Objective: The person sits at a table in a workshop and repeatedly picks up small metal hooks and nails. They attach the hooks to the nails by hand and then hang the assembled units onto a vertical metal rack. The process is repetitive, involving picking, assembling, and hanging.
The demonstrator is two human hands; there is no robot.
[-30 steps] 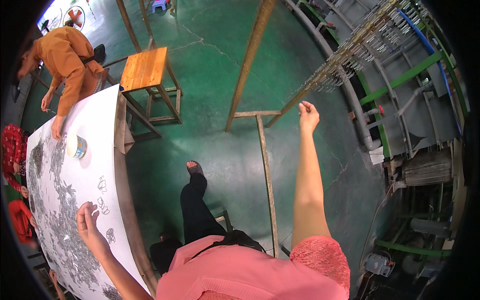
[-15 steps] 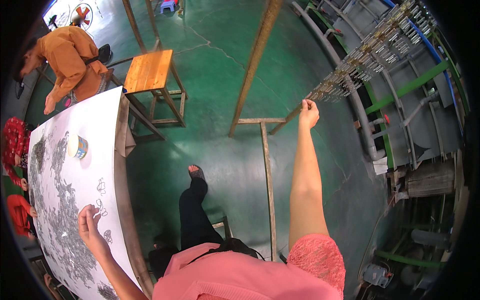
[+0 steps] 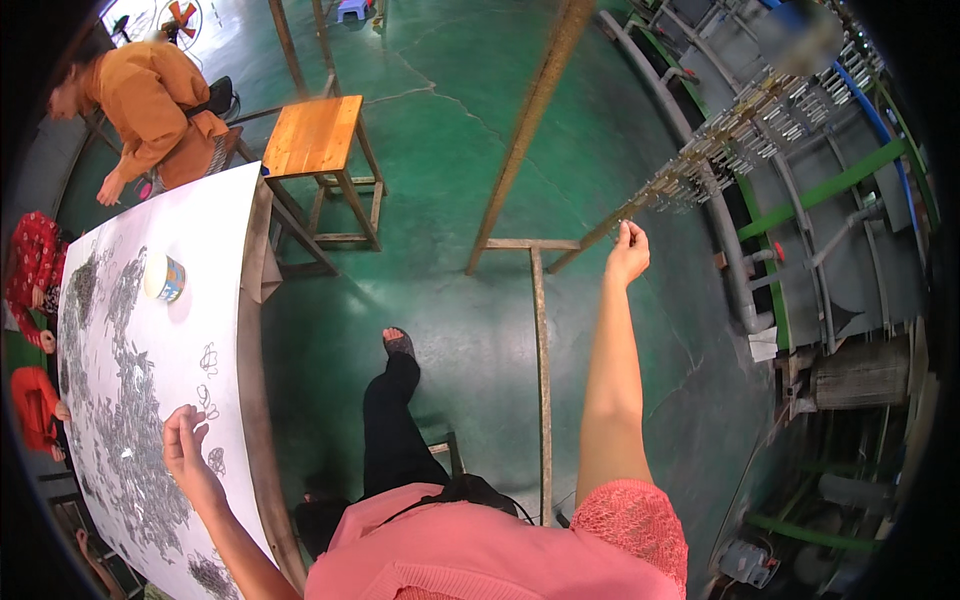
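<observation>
My right hand (image 3: 628, 253) reaches far out, its thumb and fingertips pinched together just beside the end of a wooden bar of the frame (image 3: 600, 232). What the fingertips hold, if anything, is too small to make out. Rows of small shiny metal pieces (image 3: 735, 140) hang along the same bar. Over the white-topped table (image 3: 215, 225) at left is my left hand (image 3: 190, 452), fingers curled in toward the thumb; any small thing in them cannot be made out. Beside it lie thin dark wire loops (image 3: 207, 402). Many small dark metal pieces (image 3: 130, 400) are spread over the tabletop.
A paper cup (image 3: 165, 280) stands on the table. Beyond are a wooden stool (image 3: 313, 137) and a bending co-worker in orange (image 3: 155, 95); people in red (image 3: 35, 275) sit at the table's far left. Pipes (image 3: 740, 285) and green rails (image 3: 825, 190) line the right.
My right hand has drawn back slightly from the bar's end and sits a little lower. My left hand stays nearly in place. The whole view has shifted slightly.
</observation>
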